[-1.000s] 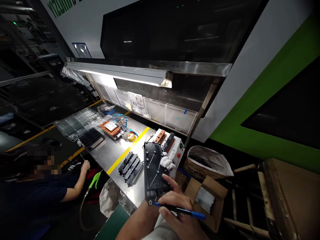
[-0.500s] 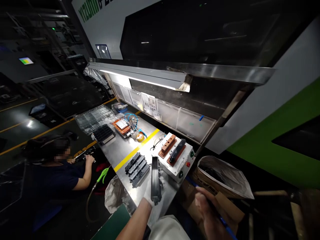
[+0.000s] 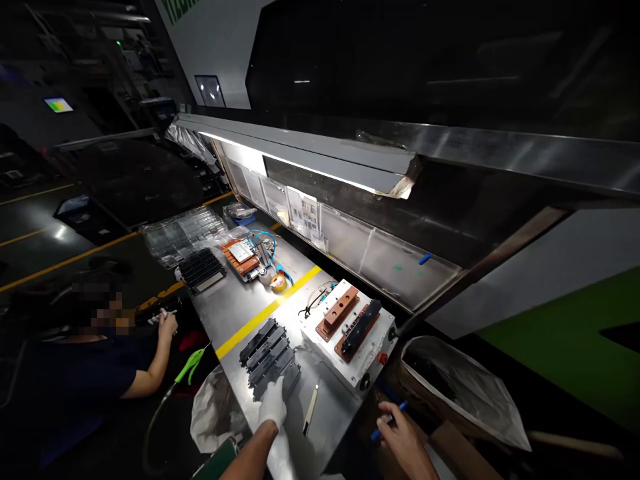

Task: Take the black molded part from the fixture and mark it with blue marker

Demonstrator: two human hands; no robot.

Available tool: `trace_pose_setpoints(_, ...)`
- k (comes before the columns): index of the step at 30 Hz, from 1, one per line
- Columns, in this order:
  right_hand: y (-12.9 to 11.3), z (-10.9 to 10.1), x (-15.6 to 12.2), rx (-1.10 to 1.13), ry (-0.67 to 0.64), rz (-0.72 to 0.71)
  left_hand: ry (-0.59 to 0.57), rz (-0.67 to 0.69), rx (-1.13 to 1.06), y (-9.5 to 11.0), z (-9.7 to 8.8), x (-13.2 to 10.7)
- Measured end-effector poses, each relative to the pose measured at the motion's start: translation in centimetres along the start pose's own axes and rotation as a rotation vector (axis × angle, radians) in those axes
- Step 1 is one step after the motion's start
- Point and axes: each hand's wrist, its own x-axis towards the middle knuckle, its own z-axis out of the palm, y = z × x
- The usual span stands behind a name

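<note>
In a white glove, my left hand (image 3: pixel 273 405) has its fingers closed on the near end of a black plastic part (image 3: pixel 289 385), which lies at the near side of a row of similar long black parts (image 3: pixel 267 350) on the metal table. The fingertips are partly hidden against the dark plastic. My bare right hand (image 3: pixel 397 433) holds a blue marker (image 3: pixel 389 421) off the table's right edge. Between the hands, a slim white-handled tool (image 3: pixel 311 410) lies on the table. Another black part (image 3: pixel 363 325) sits in a brown holder on the white fixture box (image 3: pixel 325 347).
A brown block (image 3: pixel 340 310) stands beside the seated part. Farther back are black parts (image 3: pixel 203 270), an orange fixture (image 3: pixel 241 259) and a tape roll (image 3: pixel 279 283). A lined bin (image 3: pixel 465 393) stands right. A co-worker (image 3: pixel 95 373) and a green air gun (image 3: pixel 190 365) are left.
My left hand has carried the black part left and down to the row on the table. The white-handled tool has come into sight. My right hand and the marker have shifted slightly left.
</note>
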Motion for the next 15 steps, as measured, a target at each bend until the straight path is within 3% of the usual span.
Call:
trace_pose_setpoints(3, -3.1, 0.3, 4.8, 0.103, -0.056, -0.035, -0.004, -0.027, 0.069, 0.7, 0.3, 1.4)
trace_pose_setpoints(7, -5.5, 0.2, 12.1, -0.092, 0.017, -0.161, 0.01, -0.066, 0.142, 1.8, -0.3, 2.0)
trace_pose_setpoints(9, -6.1, 0.2, 14.9, -0.204, 0.045, -0.204, -0.053, -0.097, 0.122, 1.4, -2.0, 2.9)
trace_pose_setpoints(12, -6.5, 0.2, 17.3, -0.267, 0.031, -0.206, -0.225, -0.087, 0.026, -1.6, -8.0, 6.7)
trace_pose_setpoints(15, -6.9, 0.5, 17.8, -0.229, 0.07, -0.206, -0.397, -0.047, -0.035, -7.4, -18.5, 12.8)
